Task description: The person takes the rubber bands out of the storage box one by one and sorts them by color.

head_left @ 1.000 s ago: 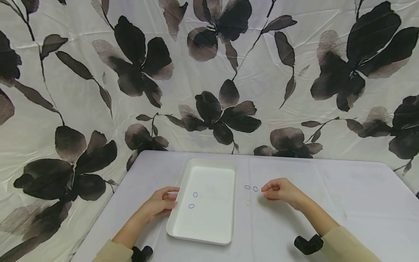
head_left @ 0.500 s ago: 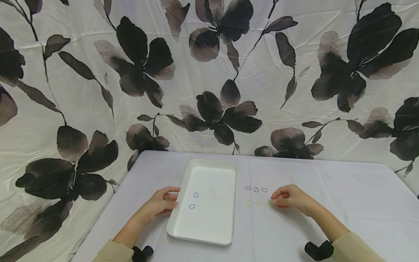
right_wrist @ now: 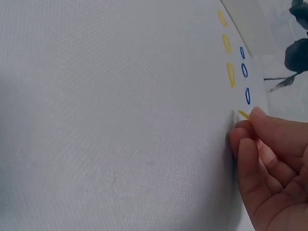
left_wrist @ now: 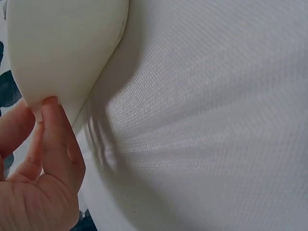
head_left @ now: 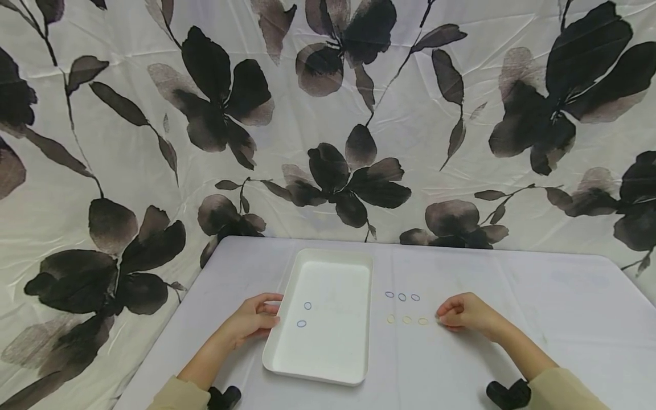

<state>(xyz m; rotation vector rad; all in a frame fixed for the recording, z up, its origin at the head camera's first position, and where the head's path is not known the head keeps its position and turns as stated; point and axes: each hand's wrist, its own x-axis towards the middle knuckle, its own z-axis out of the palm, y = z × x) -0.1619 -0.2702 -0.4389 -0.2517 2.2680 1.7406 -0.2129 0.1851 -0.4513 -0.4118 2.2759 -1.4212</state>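
Note:
My left hand (head_left: 251, 322) grips the left rim of a white rectangular tray (head_left: 273, 347); the left wrist view has the thumb and fingers pinching the tray's edge (left_wrist: 67, 53). Inside the tray lie two small blue rubber bands (head_left: 307, 306). Right of the tray, three blue rubber bands (head_left: 402, 297) form a row, with three yellow rubber bands (head_left: 407, 320) in a row nearer me. At the right end of the yellow row, my right hand (head_left: 468, 313) is low over the table. Between its thumb and finger is another yellow rubber band (right_wrist: 244, 114), mostly hidden by the fingertips.
A white cloth (head_left: 538, 319) with light creases covers the table. Behind it hangs a curtain with dark flowers (head_left: 328, 171). Each wrist wears a black device, such as the one on the right (head_left: 507, 394).
My right hand has moved right and slightly toward me, uncovering the third blue rubber band and further yellow ones. The left hand keeps its hold on the tray.

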